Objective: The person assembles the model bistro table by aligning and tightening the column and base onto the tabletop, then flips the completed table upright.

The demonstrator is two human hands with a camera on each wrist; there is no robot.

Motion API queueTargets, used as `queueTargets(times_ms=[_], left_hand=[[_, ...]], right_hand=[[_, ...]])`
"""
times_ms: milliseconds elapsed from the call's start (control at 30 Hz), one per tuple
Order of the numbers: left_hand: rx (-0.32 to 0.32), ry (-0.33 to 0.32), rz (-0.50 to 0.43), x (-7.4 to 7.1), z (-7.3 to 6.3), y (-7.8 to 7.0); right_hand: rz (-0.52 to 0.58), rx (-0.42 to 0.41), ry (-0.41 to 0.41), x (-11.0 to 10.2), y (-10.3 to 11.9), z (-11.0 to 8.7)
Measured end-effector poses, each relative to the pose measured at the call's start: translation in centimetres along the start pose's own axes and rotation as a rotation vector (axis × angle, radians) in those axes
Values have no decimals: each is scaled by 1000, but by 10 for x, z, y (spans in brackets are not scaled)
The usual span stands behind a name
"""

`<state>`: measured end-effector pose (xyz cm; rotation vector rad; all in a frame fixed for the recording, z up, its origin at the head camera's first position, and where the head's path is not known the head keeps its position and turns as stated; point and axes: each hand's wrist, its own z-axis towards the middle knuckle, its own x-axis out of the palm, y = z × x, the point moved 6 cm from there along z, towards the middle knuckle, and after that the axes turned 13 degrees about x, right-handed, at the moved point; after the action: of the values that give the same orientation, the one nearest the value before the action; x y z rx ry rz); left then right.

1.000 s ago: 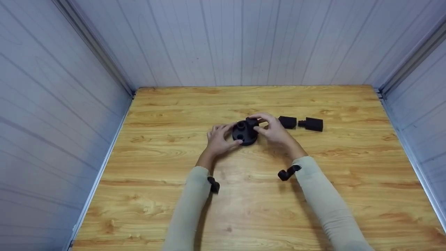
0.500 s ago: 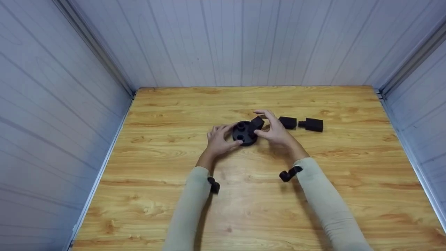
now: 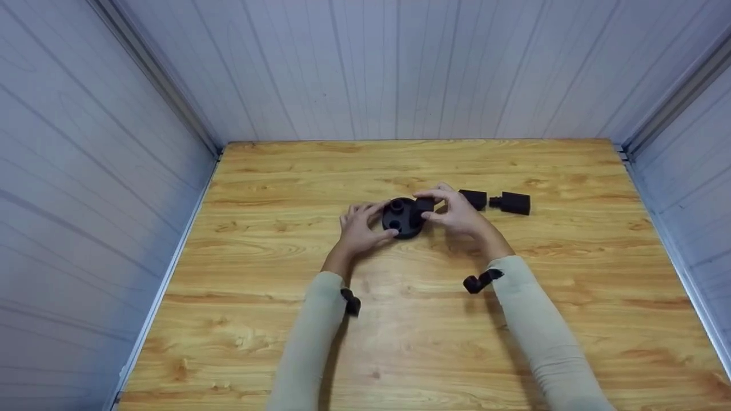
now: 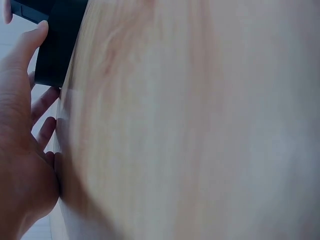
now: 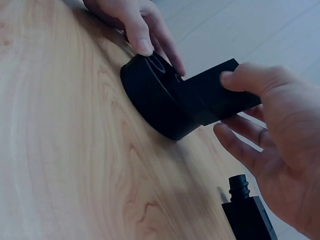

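A round black base (image 3: 402, 229) with holes in its top lies on the wooden table. My left hand (image 3: 360, 229) grips its left side, thumb at the near rim and fingers round the far side. In the left wrist view the thumb rests on the edge of the base (image 4: 57, 50). My right hand (image 3: 460, 214) pinches a black rectangular block (image 5: 217, 92) between thumb and fingers. The block stands over the right part of the base, its lower end right at the top face; that end is hidden in the head view.
Two more black blocks, a nearer one (image 3: 473, 199) and a farther one (image 3: 513, 203), lie on the table (image 3: 285, 240) right of my right hand. Each has a narrower ribbed neck where visible. Panelled walls (image 3: 365, 74) enclose the table at the back and sides.
The block in my right hand has turned on the base, and my right fingers let go partly and gripped it afresh. The right hand shifted slightly right; the left hand stays in place.
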<state>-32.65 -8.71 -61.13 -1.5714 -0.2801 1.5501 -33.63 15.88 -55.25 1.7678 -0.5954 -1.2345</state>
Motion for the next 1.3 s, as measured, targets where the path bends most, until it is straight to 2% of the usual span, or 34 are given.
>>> queueTargets(times_ms=[300, 500, 700, 867, 1000, 1300], left_hand=[[-9, 8, -9, 1, -1, -1], [5, 26, -22, 3, -2, -1], [23, -27, -87, -3, -1, -3], [48, -62, -107, -8, 6, -14], [72, -75, -129, -9, 16, -29], [133, -83, -178, 0, 29, -57]], right_hand=[[-25, -21, -17, -2, 0, 0], [39, -17, -13, -5, -7, -6], [105, -12, -59, -21, -15, -16], [86, 29, -108, -41, -26, -27], [60, 49, -158, -59, -35, -37], [98, 88, -268, -97, -61, -63]])
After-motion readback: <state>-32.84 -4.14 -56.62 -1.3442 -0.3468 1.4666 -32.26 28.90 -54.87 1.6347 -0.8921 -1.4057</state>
